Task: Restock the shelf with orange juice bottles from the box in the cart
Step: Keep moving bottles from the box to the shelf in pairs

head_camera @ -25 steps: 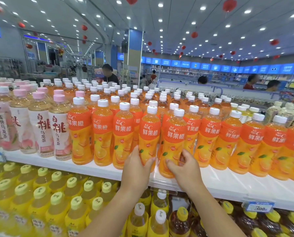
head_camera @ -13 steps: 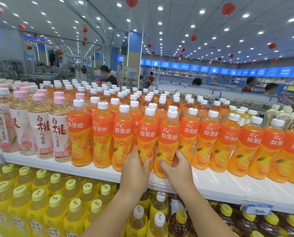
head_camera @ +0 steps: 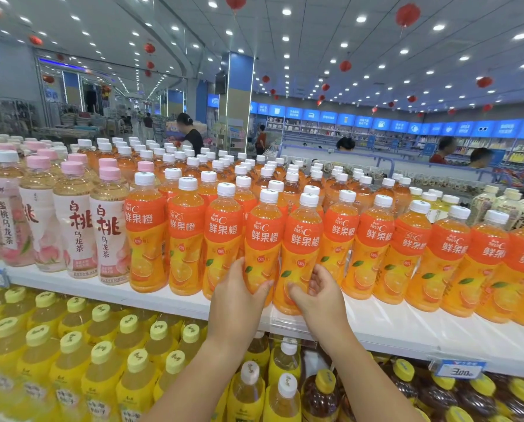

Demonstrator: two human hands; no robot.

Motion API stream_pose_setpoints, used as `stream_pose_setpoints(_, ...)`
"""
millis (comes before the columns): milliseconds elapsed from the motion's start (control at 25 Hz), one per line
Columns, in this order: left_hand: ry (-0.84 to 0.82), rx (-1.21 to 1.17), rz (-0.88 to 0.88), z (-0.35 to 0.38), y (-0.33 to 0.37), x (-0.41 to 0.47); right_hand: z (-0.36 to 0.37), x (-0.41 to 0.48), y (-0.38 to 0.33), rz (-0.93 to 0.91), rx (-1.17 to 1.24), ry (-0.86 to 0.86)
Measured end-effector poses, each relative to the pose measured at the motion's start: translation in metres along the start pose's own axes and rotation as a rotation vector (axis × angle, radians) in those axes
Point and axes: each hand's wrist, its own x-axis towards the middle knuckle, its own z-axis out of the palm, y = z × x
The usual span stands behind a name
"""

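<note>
Toppling is the risk: two front-row orange juice bottles (head_camera: 262,248) (head_camera: 300,254) are gripped low on the shelf (head_camera: 407,324), left hand (head_camera: 237,295) and right hand (head_camera: 318,295) fingers curled around one each; a nudge could fell tightly packed neighbours. No box or cart is seen.

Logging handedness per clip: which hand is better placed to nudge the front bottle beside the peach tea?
Left. The left hand is nearer that white-capped orange juice bottle; the right hand would cross over.
</note>
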Motion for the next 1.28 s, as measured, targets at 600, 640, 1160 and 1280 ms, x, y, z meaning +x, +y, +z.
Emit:
stream_pose_setpoints(600,-0.051,-0.226,-0.114,-0.006,0.006,-0.017,0.002,-0.016,-0.010,0.024,-0.045,-0.035)
stream_pose_setpoints(640,-0.061,-0.226,-0.118,-0.006,0.007,-0.018,0.001,-0.017,-0.011,0.031,-0.054,-0.035)
stream_pose_setpoints(1160,-0.220,-0.250,-0.189,-0.013,0.006,-0.038,-0.012,-0.041,-0.015,0.098,-0.129,-0.060)
stream_pose_setpoints(1280,-0.260,-0.235,-0.174,-0.021,0.004,-0.044,-0.016,-0.052,-0.016,0.116,-0.164,-0.031)
